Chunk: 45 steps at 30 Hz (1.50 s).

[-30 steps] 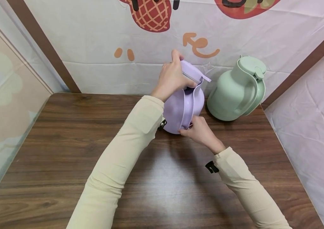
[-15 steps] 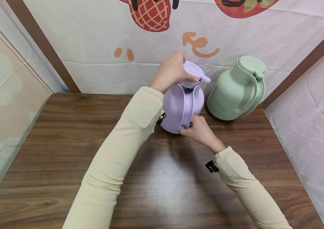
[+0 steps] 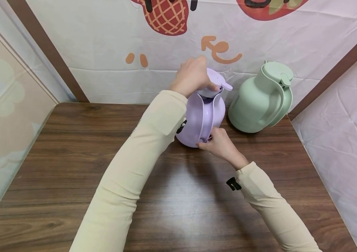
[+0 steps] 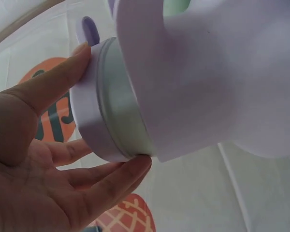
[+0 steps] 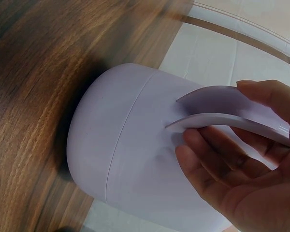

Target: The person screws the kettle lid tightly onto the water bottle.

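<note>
A lilac thermos jug (image 3: 194, 119) stands on the wooden table near the back wall, its handle facing the person. My left hand (image 3: 194, 75) grips its round lid (image 3: 215, 78) from the side, thumb near the lid's tab and fingers around the far edge. In the left wrist view the lid (image 4: 94, 101) sits in the jug's neck with a pale band (image 4: 123, 101) showing below it. My right hand (image 3: 221, 141) holds the lower end of the jug's handle (image 5: 222, 121), with the thumb on one side and curled fingers on the other.
A mint green thermos jug (image 3: 254, 101) stands to the right of the lilac one, its lid on. Behind both hangs a white printed cloth (image 3: 103, 80). The wooden table (image 3: 71, 168) stretches toward the person, with side cloths at left and right.
The lid has come down from a tilted position to lie flatter on the jug's mouth. My left hand has then turned and shifted slightly right on it. The right hand stays put.
</note>
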### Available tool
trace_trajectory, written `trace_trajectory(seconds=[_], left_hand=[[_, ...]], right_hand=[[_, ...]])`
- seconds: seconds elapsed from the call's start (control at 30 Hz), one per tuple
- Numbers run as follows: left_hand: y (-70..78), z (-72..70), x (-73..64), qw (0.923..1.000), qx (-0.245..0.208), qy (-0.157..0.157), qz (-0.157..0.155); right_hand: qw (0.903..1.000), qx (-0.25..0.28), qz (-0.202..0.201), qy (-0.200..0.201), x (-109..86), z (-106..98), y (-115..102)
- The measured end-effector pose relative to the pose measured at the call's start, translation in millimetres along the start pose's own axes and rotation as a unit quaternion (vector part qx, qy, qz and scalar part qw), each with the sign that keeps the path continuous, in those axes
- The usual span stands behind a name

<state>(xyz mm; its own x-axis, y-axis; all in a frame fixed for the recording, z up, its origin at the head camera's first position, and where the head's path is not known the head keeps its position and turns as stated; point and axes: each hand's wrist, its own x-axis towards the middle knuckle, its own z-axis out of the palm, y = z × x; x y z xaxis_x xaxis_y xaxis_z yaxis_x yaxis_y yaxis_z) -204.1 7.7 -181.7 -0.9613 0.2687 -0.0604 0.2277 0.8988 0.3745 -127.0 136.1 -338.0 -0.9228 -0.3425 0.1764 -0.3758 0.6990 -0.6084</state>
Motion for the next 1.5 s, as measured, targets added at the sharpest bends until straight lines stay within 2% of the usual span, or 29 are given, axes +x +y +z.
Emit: trace_trajectory(seconds=[0.4, 0.57, 0.97, 1.5], left_hand=[[-6.6, 2.0, -0.6, 0.9994, -0.026, 0.021, 0.011], [-11.4, 5.5, -0.7, 0.9980, -0.055, 0.026, 0.019], [-22.1, 12.9, -1.0, 0.9932, -0.114, 0.009, 0.023], [-26.0, 11.7, -0.8, 0.9926, -0.120, -0.005, 0.021]], right_hand=[[1.0000, -0.005, 0.004, 0.003, -1.1, 0.5, -0.3], [1.0000, -0.003, 0.009, 0.002, -1.1, 0.5, -0.8], [0.9999, -0.006, 0.013, -0.001, -1.0, 0.0, -1.7], [0.9999, -0.005, 0.014, -0.002, 0.2, -0.2, -1.9]])
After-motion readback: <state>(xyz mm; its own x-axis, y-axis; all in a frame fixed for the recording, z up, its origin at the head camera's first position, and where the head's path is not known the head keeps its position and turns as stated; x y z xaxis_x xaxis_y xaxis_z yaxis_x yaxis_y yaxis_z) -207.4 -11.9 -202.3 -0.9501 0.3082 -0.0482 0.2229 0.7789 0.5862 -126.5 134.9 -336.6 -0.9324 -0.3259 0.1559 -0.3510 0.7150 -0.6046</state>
